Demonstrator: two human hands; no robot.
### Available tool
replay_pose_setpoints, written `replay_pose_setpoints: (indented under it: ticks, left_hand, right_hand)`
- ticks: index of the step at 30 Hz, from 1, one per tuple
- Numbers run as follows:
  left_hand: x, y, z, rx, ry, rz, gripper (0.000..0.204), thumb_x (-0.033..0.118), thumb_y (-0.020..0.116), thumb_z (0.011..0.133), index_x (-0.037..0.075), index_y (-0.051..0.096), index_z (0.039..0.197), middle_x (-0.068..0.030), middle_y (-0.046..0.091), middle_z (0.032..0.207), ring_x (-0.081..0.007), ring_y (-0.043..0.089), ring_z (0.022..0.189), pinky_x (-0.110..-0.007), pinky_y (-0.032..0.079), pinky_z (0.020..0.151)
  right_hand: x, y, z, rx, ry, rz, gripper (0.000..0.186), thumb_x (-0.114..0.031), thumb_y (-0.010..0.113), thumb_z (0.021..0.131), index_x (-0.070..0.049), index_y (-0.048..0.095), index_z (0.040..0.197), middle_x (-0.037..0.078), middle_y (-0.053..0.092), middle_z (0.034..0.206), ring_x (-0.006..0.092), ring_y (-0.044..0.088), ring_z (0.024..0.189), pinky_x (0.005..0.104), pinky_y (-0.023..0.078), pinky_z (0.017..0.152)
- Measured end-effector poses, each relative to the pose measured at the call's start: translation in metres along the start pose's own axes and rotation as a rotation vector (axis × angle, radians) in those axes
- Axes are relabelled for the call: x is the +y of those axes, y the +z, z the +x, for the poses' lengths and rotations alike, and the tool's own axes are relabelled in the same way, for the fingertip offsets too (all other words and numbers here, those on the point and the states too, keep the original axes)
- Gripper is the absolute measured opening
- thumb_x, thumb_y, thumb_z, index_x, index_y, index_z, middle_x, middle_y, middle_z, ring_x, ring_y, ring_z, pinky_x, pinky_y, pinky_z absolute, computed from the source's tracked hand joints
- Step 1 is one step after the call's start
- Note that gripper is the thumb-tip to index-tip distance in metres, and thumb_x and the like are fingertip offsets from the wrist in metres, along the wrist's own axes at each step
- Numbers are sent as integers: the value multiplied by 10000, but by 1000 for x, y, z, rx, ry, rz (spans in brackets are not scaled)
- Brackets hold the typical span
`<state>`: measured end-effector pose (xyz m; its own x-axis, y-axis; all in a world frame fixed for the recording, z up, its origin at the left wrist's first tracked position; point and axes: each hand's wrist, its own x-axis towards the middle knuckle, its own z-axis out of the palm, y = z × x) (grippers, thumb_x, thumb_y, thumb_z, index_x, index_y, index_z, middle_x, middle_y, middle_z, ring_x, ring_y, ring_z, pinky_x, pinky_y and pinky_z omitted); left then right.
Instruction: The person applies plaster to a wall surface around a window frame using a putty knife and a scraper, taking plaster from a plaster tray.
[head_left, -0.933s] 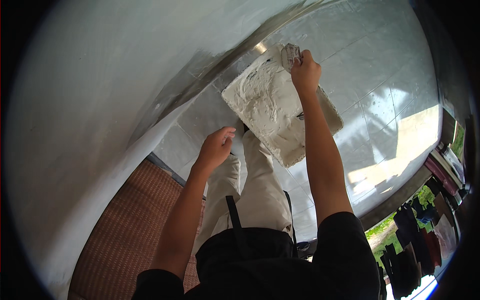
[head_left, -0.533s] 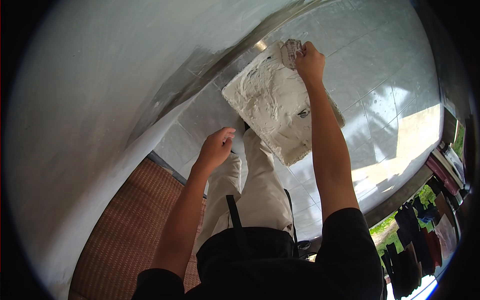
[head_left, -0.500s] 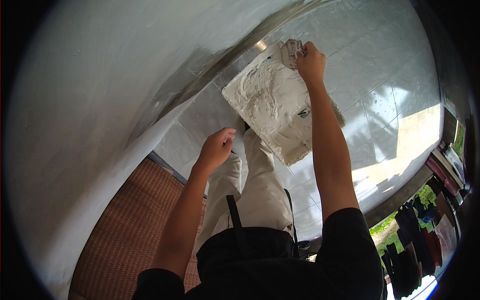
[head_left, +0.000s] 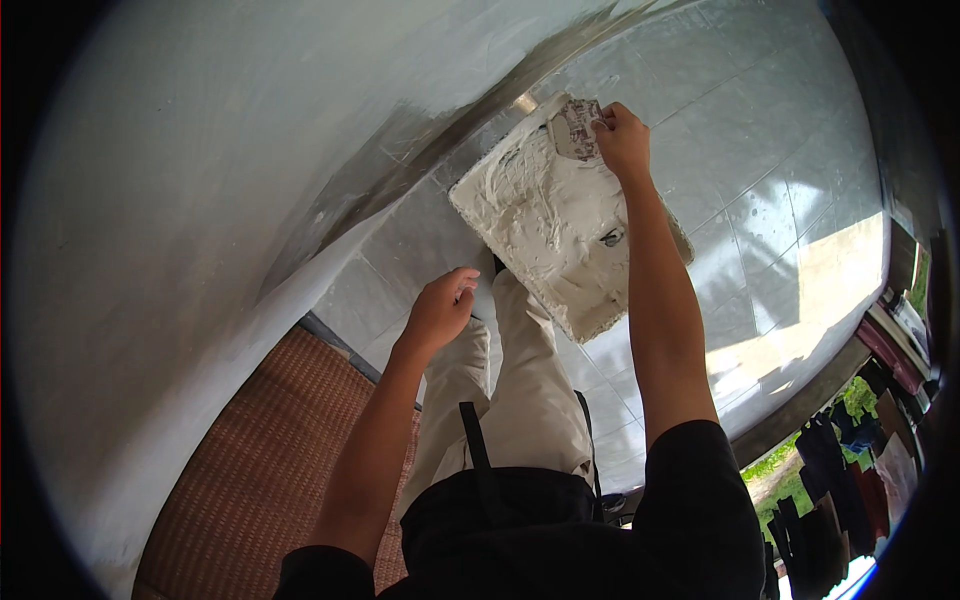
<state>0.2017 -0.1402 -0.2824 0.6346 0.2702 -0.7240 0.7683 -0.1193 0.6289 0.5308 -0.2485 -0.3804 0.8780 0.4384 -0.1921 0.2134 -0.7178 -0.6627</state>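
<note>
My right hand (head_left: pixel 625 143) is closed on one edge of a flat, brownish scraper (head_left: pixel 577 130) smeared with off-white paste. The scraper's blade is over the far corner of a rectangular board (head_left: pixel 578 338) thickly coated with wet, off-white plaster (head_left: pixel 540 215). Ridges and smears run through the plaster, and a small dark spot shows near its right side. My left hand (head_left: pixel 443 308) hangs above my legs, near the board's left side. Its fingers are loosely bent, with a gap by the thumb, and nothing shows in them.
A curving grey wall (head_left: pixel 200 180) rises along the left. Grey tiles (head_left: pixel 740 130) cover the floor around the board, with sunlit patches at right. A woven reddish-brown mat (head_left: pixel 270 450) lies at lower left. Clothes (head_left: pixel 835 470) hang at the far right beside greenery.
My right hand has drawn the scraper a little nearer, and more of its flat face shows. The whole scene has shifted slightly lower in view. My left hand keeps its loose bend.
</note>
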Motion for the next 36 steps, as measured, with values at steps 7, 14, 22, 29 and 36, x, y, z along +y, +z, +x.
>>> replay_pose_setpoints:
  ticks: [7,14,22,29,36]
  left_hand:
    - [11,-8,-5,62,79,-34,289,57,497,926,14,577,1200,-163,675,1091,-264,659,995,-351,505,854]
    - [33,-24,-32,141,114,-126,297,61,502,920,16,582,1203,-153,673,1110,-257,659,987,-343,504,851]
    - [77,-51,-85,450,319,-128,564,28,560,878,91,380,1408,-136,486,1373,-282,550,1163,-413,465,929]
    - [98,-62,-130,642,515,-118,595,16,562,880,91,346,1429,-137,436,1414,-295,494,1250,-423,418,992]
    - [106,-81,-177,908,636,-29,587,27,573,822,23,394,1381,-197,435,1373,-366,409,1293,-443,320,1100]
  right_hand:
    - [-6,-24,-19,-135,274,530,177,-86,705,812,-5,635,952,67,700,814,167,670,757,322,519,672]
    - [-32,-60,-75,-320,353,1267,136,-16,646,888,-60,589,1003,36,684,898,116,653,765,263,545,681]
    - [-112,-81,-135,-424,271,1517,161,12,584,905,-66,549,1041,40,639,996,143,634,907,310,526,825]
    - [-182,-108,-171,-519,186,1566,377,-3,590,873,-16,509,1241,88,631,1176,196,624,1044,350,492,924]
    - [-230,-126,-206,-625,20,1513,424,75,572,809,31,524,1229,118,641,1113,198,629,1007,320,501,853]
